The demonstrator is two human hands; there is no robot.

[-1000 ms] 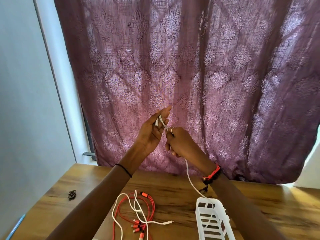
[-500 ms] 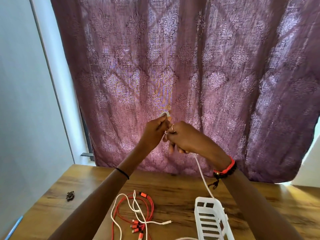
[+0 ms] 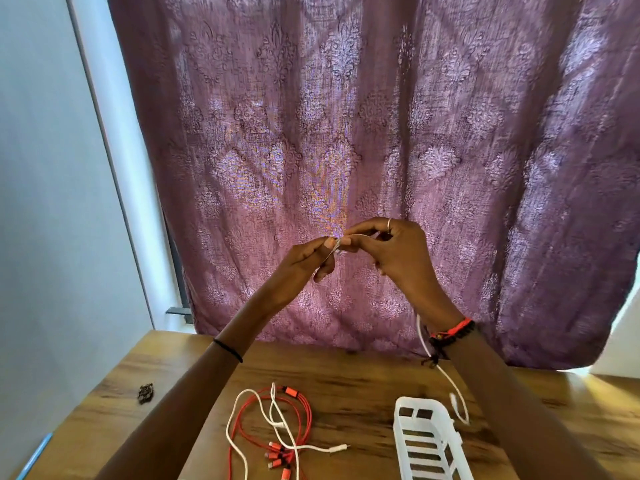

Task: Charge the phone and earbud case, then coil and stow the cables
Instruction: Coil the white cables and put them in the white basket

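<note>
1. Hands met in mid-air in front of a purple patterned curtain (image 3: 346, 133) in the head view, the only one we had.
2. The left hand (image 3: 304, 261) pinched a thin white charging cable (image 3: 423, 339) between thumb and forefinger, and its other fingers curled beneath.
3. The right hand (image 3: 398, 251) pinched the same cable just beside that spot, so the fingertips of the two hands touched. A silver ring (image 3: 389, 224) sat on one of its fingers.
4. From behind the right hand the cable dropped past the wrist, where we saw an orange-and-black beaded bracelet (image 3: 450, 332). Its lower end looped just beside the far right corner of a white slotted plastic basket (image 3: 426, 441). We could not tell whether that end touched anything.
5. The basket stood on a brown wooden table (image 3: 363, 382), under the right forearm.
6. Left of the basket and apart from it lay a loose orange multi-plug cable (image 3: 292, 391). A second white cable (image 3: 322, 448) lay across it, with one plug pointing towards the basket.
7. A thin black band (image 3: 227, 349) circled the left wrist.
8. Near the table's left edge sat a small dark object (image 3: 145, 393), too small for us to make out, and a blue strip (image 3: 34, 455) showed at the lower left corner.
</note>
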